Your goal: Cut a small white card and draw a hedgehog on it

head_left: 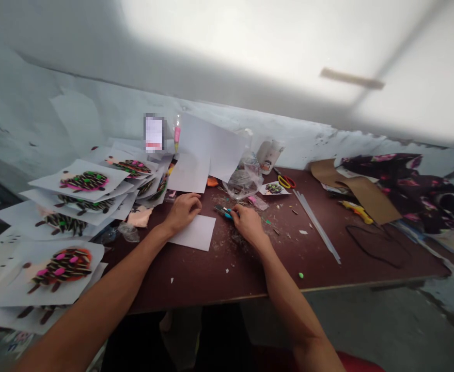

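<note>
My left hand (185,211) rests at the upper left of a small white sheet of paper (196,235). Its fingers are bent, with a gap between thumb and forefinger, and nothing shows in them. To its right my right hand (246,219) is closed around a blue-and-grey tool (224,211) that looks like a utility knife, lying low over the table and pointing left. The fingers hide part of its handle. Small scraps and shavings lie around the tool. A pink wrapper (258,202) is just beyond my right hand.
Stacked hedgehog pictures (84,178) fill the left side. Behind stand white sheets (215,144), a plastic bag (244,178) and a white bottle (271,155). Scissors (285,181), glue sticks (316,227), a yellow glue gun (357,211) and dark floral cloth (397,175) lie rightward.
</note>
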`<state>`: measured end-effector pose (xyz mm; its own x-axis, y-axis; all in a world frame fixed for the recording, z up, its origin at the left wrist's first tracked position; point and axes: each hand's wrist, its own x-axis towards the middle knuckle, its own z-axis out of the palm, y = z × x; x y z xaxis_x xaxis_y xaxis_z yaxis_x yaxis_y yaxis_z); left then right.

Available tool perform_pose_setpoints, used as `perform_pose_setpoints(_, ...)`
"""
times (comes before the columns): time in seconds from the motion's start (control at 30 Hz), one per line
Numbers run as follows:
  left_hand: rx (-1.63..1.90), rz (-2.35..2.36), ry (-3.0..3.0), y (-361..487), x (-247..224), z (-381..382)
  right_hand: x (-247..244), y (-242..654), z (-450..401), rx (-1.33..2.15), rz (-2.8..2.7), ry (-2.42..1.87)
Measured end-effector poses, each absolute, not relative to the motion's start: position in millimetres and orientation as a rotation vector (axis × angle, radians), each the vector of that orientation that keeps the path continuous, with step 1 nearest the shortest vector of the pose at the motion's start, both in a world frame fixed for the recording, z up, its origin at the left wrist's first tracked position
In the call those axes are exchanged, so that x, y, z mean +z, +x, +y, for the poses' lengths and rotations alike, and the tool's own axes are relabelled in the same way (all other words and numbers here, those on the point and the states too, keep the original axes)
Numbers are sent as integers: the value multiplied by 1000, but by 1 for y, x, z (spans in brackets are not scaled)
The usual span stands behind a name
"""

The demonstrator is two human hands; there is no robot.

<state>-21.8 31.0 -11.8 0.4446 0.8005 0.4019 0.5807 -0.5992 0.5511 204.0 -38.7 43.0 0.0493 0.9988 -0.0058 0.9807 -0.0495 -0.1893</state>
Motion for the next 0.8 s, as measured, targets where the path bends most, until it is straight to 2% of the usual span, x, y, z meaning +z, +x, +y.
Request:
perform_pose_setpoints(0.2, 905, 1093, 2407, -21, -8, 28, 43, 206, -39, 199, -2032, -2182)
perform_pose_setpoints(0.43, 638, 911, 2457, -21, -16, 26, 41, 207, -38, 202, -2034, -2183)
perform_pose_setpoints(0.8, 867, 918, 2336, -23, -2, 26, 45, 212, -41, 290, -2013, -2068)
